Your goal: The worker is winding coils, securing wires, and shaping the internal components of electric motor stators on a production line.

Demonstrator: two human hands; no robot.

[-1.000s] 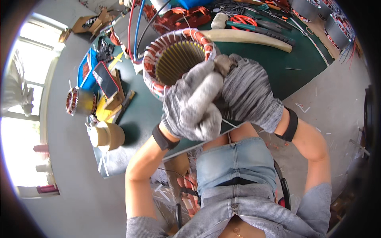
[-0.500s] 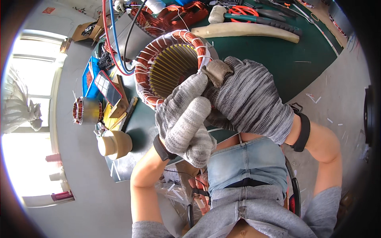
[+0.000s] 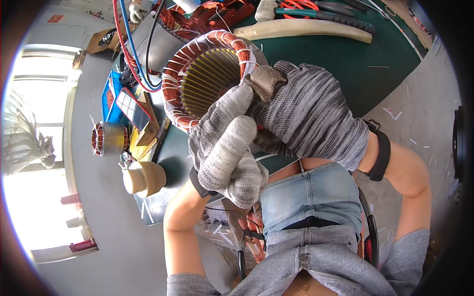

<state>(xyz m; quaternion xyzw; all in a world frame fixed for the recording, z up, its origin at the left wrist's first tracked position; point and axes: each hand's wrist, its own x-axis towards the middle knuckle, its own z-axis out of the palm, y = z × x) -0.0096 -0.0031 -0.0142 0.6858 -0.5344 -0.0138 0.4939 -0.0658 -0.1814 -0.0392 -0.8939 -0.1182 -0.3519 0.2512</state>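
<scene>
A motor stator, a ring with copper windings laced in white cord and yellow slot liners inside, stands on the green table. Both my hands wear grey knit gloves and meet at the stator's near right rim. My left hand is closed, its fingers curled and thumb and forefinger tips pressed together at the winding. Against it, my right hand is closed too, with a brown cloth wrap around its thumb or finger. Whatever lies between the fingertips is hidden by the gloves.
Behind the stator lie a curved pale bar, a mallet and loose copper wire. Red, blue and black cables hang at the left. Left of the stator are a phone, a smaller stator and a cream container.
The whole view has shifted a little, so the stator sits slightly farther up and left. Both hands keep nearly the same closed pose at its rim.
</scene>
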